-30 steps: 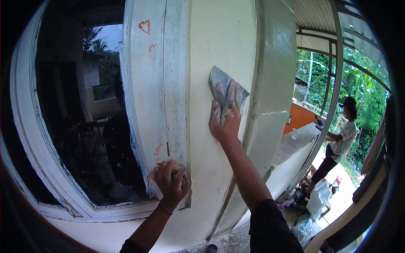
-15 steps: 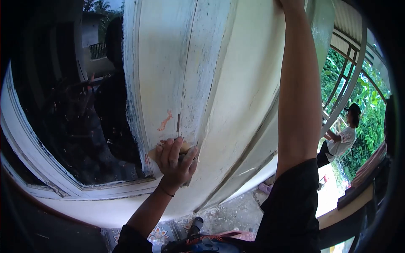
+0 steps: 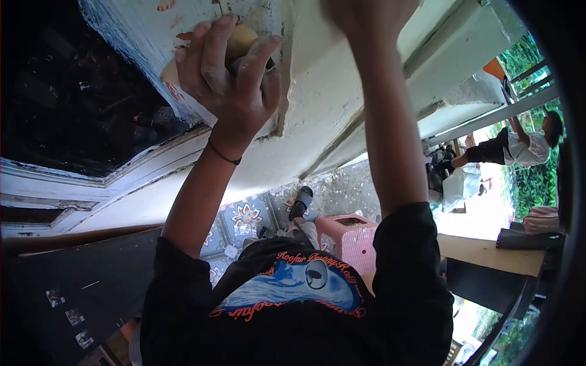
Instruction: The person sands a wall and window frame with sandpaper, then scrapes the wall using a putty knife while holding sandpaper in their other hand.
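My left hand, dusty and wearing a dark band at the wrist, presses a tan piece of sandpaper against the worn window frame. Something dark sits under the fingers beside the paper; I cannot make out what it is. Reddish patches show on the frame around the hand. At the top edge, my right hand is raised near the pale wall, smeared and cut off, so its fingers are hidden.
Dark window glass lies left of the frame. Below are patterned floor tiles and a pink plastic stool. A black panel stands at lower left. Another person is outside at the right, near greenery.
My view has tipped downward, bringing my shirt, the stool and the floor into sight. My left hand stays on the frame with the sandpaper. My raised right arm appears further left.
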Demonstrator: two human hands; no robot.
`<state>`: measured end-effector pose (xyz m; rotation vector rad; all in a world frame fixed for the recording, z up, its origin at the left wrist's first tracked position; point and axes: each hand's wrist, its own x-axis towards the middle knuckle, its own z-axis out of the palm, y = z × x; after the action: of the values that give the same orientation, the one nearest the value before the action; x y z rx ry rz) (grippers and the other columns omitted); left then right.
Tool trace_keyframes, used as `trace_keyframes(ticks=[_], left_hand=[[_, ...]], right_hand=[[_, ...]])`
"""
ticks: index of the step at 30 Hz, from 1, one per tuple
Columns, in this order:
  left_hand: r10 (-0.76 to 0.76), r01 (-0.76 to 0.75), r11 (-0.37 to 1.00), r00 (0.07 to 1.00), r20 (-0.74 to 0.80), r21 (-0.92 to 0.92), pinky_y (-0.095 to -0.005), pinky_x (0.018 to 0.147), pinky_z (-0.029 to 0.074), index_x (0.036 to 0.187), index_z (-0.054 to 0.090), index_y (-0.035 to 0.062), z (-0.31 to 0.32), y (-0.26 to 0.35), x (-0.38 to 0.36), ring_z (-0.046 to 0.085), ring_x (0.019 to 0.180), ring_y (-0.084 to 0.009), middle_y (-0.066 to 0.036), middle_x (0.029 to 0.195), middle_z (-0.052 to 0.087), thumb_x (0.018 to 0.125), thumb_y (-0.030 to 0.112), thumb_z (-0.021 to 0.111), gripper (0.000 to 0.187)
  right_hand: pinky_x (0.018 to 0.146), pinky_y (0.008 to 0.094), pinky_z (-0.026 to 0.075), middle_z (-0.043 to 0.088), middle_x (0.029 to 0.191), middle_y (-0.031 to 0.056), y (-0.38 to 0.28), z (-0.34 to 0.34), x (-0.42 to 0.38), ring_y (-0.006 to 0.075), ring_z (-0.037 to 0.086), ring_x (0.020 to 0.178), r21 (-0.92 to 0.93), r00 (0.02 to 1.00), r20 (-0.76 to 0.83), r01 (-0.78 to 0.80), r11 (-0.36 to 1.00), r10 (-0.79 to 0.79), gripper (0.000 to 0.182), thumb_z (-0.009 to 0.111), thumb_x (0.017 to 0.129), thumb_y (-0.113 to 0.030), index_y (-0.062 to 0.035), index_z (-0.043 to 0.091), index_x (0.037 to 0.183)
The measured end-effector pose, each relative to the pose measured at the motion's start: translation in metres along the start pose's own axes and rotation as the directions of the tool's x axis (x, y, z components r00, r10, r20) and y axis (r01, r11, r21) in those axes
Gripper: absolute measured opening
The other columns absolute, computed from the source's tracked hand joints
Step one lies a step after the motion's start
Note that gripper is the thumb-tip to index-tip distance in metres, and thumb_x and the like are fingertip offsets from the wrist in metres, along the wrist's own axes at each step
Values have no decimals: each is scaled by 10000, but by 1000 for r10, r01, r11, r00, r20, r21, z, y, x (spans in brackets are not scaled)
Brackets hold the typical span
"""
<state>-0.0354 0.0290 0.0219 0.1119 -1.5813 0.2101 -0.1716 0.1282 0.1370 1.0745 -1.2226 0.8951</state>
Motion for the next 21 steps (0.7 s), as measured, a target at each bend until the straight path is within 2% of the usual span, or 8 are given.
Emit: trace_keyframes(ticks=[2,4,7,9,11,15,16,21], left_hand=[[22,-22,1000,1000,-9,-5,-439,1021,124,987,586,269,1,-1,-1,326,1205,-288,-97,1237,443,686,134,539,333],[21,-21,1000,1000,-3,-22,-443,1019,122,991,586,271,2,-3,-2,316,1208,-290,-95,1238,441,688,131,536,338],[7,-7,1000,1000,-2,-21,-452,1016,116,1000,583,276,4,-2,-4,292,1213,-298,-92,1243,433,695,136,534,339],[0,0,1000,1000,5,-11,-454,1015,115,1004,582,278,3,-3,-5,281,1216,-298,-92,1242,432,705,152,535,328],[12,-12,1000,1000,-9,-7,-454,1015,117,1010,580,278,4,-3,-5,291,1213,-301,-95,1245,431,709,158,534,328],[61,-67,995,995,77,76,-474,994,176,1012,559,187,-6,1,3,308,1177,-326,-126,1239,399,759,154,511,260],[50,-55,997,996,76,62,-469,996,179,1005,568,203,-6,1,2,294,1189,-319,-117,1245,404,739,149,514,276],[-23,22,999,999,35,38,-443,1016,168,1023,575,301,-3,1,-1,332,1221,-277,-76,1268,426,728,187,537,319]], right_hand=[[1037,502,141,354,1335,219,-15,-3,-70,375,257,1281,40,999,42,-29,999,28,477,446,816,-241,-63,432,1258],[1013,580,60,252,1378,250,-43,-8,-139,438,209,1280,-35,952,101,-287,957,289,560,500,784,-379,-187,407,1301],[1001,615,32,159,1379,321,-81,-34,-268,523,100,1272,-118,837,395,-361,925,377,558,497,804,-233,-106,325,1319],[1018,604,24,181,1397,265,-101,-45,-348,472,118,1294,-122,768,508,-384,915,390,465,544,754,-261,-183,497,1210],[1014,612,18,180,1396,266,-106,-49,-371,467,106,1298,-116,756,532,-381,917,381,479,551,747,-261,-186,492,1216],[979,648,23,126,1356,365,-96,-39,-317,541,96,1260,-75,822,472,-322,944,318,564,509,807,-223,-155,312,1331],[986,648,9,180,1390,281,-87,-30,-292,460,99,1303,-68,865,379,-327,943,328,537,554,738,-304,-196,456,1254],[1000,607,41,217,1366,307,-43,-9,-108,477,138,1288,-28,969,127,-211,977,213,517,419,820,-306,-149,383,1312]])
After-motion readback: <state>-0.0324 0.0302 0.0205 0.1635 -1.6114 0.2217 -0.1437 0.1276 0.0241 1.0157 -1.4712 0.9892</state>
